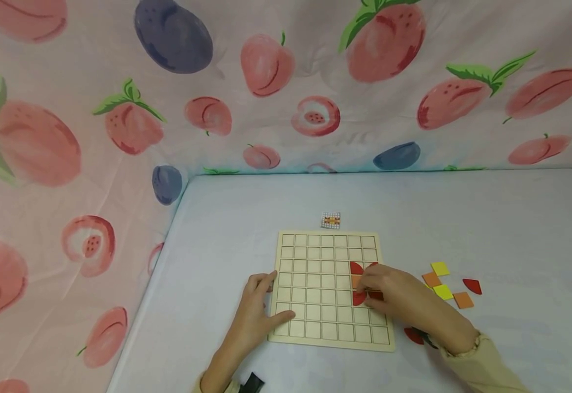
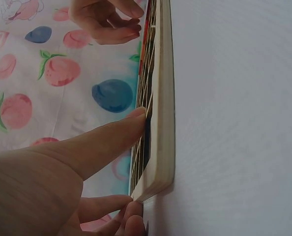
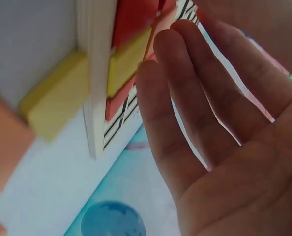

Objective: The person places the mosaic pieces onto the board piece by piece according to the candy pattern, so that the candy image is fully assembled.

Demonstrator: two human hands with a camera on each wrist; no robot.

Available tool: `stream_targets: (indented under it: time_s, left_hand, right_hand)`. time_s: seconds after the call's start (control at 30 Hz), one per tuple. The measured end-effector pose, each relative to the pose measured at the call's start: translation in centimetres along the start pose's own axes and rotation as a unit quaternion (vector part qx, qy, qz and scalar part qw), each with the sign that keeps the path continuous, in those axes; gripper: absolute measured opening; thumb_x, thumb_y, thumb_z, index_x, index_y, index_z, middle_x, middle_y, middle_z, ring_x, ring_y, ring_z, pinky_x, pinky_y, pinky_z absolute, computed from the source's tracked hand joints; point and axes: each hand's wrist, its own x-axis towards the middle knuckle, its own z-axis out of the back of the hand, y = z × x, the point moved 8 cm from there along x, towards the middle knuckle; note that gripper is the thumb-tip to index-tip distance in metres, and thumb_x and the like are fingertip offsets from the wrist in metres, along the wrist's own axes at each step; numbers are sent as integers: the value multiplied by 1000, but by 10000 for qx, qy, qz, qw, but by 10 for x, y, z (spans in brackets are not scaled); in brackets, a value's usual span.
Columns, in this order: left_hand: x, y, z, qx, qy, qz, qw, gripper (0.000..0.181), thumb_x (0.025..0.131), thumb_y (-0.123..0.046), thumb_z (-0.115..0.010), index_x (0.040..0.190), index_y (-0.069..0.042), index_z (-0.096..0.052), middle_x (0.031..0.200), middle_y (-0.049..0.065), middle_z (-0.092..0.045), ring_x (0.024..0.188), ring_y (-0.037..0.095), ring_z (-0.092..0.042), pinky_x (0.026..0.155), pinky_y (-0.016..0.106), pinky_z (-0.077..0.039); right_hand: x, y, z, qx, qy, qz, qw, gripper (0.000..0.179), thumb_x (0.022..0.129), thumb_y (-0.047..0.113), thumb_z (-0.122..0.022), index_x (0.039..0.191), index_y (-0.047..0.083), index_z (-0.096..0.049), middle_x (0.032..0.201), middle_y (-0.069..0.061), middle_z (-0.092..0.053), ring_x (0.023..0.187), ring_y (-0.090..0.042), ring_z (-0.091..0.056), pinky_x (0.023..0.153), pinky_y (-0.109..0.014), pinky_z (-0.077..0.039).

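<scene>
A pale wooden grid board (image 1: 313, 297) lies on the table. My left hand (image 1: 251, 314) holds its left side, thumb laid on the squares near the front corner and fingers against the outer edge. Over the right part of the board, my right hand (image 1: 389, 286) touches the pieces with its fingertips, its fingers nearly straight in the right wrist view. A red rounded piece (image 1: 356, 267), an orange square (image 1: 356, 281) and another red rounded piece (image 1: 358, 299) form a column there. A yellow piece (image 3: 129, 64) sits beside the fingertips. The right hand partly hides further red pieces.
Right of the board lie loose yellow squares (image 1: 440, 268), orange squares (image 1: 463, 300) and a red rounded piece (image 1: 472, 286). Another red piece (image 1: 413, 335) is under the right forearm. A small pattern card (image 1: 331, 220) lies behind the board. Fruit-print cloth (image 1: 266, 131) hangs behind.
</scene>
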Motion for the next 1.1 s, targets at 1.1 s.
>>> stream_targets:
  time_s: [1.1]
  left_hand:
    - [-1, -3, 1, 9, -39, -49, 10000, 86, 74, -23, -89, 146, -1, -45, 131, 9, -46, 112, 19, -47, 81, 26, -44]
  right_hand:
    - [-34, -57, 8, -100, 119, -1061, 9942, 24, 80, 18, -83, 101, 12, -73, 100, 4, -64, 89, -13, -57, 78, -34, -55]
